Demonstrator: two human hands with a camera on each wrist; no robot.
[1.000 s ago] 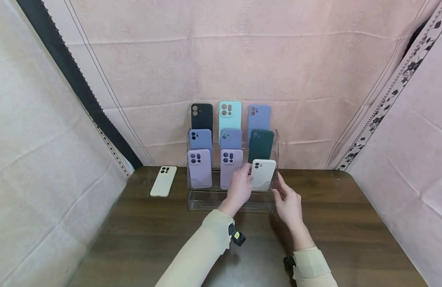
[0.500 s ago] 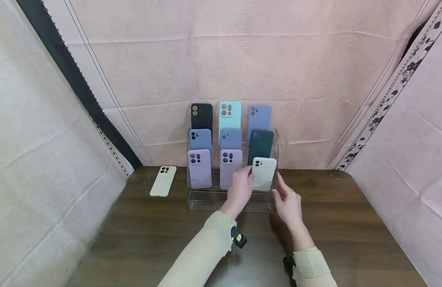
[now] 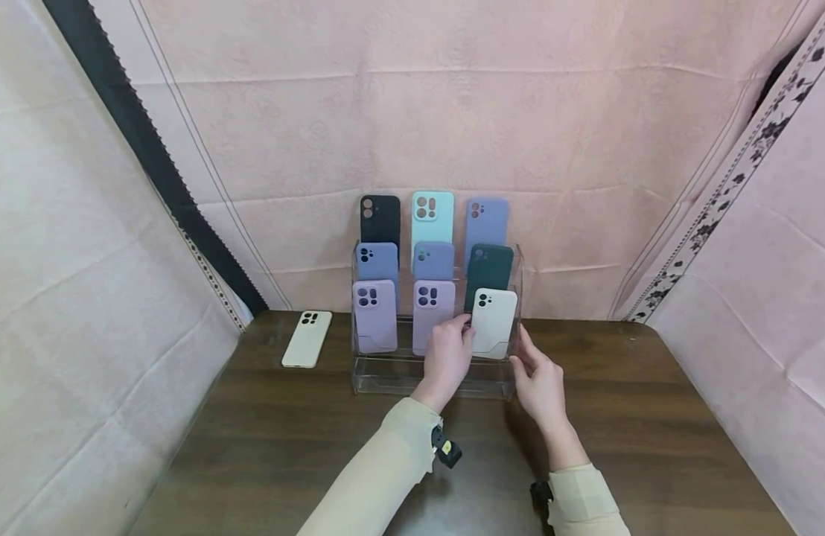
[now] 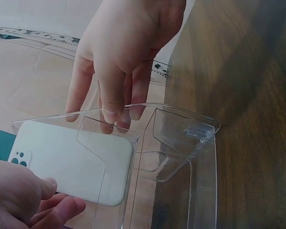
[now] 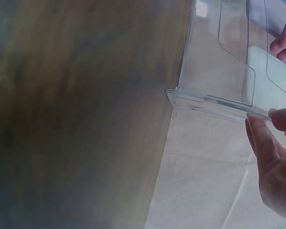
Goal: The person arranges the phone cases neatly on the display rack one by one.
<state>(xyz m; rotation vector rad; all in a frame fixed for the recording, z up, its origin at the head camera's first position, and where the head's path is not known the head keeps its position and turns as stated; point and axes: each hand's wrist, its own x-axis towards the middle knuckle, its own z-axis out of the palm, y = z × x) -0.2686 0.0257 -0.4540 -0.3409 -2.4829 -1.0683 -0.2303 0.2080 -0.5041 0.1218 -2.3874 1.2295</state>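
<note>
In the head view a clear acrylic stand (image 3: 429, 387) holds phone cases in three tiers. My left hand (image 3: 447, 361) pinches the left edge of a white phone case (image 3: 494, 324) in the front tier's right slot. In the left wrist view its thumb (image 4: 48, 187) lies at the edge of the white case (image 4: 71, 152), and the case's lower end sits behind the clear front lip. My right hand (image 3: 540, 383) grips the stand's right side wall, with thumb and fingers on either side of it in the right wrist view.
Two lilac cases (image 3: 375, 320) share the front tier; behind stand blue, dark green, black and turquoise cases (image 3: 432, 216). Another white case (image 3: 307, 339) lies flat on the wooden table (image 3: 272, 461), left of the stand. Pale cloth (image 3: 587, 149) hangs behind and at both sides.
The white case in my left hand has risen slightly in its slot and stands more upright. My right hand keeps its place on the stand's side. The head view has shifted slightly.
</note>
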